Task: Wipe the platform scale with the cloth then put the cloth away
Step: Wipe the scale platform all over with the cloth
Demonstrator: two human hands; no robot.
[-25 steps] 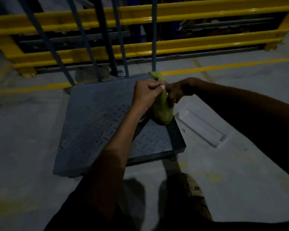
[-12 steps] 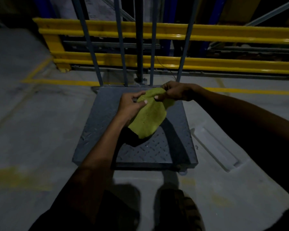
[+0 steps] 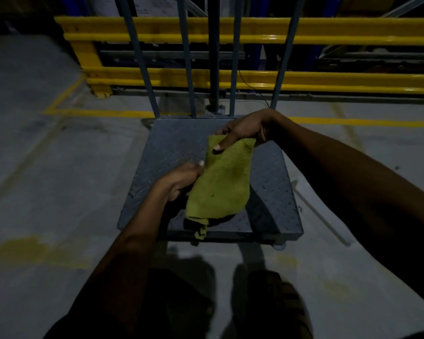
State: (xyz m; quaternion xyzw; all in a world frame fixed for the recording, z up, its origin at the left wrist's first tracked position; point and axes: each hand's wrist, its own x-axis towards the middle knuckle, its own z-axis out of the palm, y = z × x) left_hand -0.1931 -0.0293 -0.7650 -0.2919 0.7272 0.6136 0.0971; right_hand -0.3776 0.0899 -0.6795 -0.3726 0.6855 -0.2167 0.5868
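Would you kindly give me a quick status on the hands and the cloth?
Left hand and right hand both gripping the yellow-green terry cloth. Cloth held folded over the grey checker-plate platform scale. Nothing else on the plate.

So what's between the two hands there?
In the head view, the green cloth stretches between the left hand and right hand, over the platform scale.

1. Both arms reach fwd and down, bare, elbows bent a bit.
2. Left hand (image 3: 181, 181) is lower and nearer the body, fingers curled shut on the cloth (image 3: 220, 182) at its left side.
3. Right hand (image 3: 242, 129) is higher and farther out, thumb on top of the cloth, pinching its top end.
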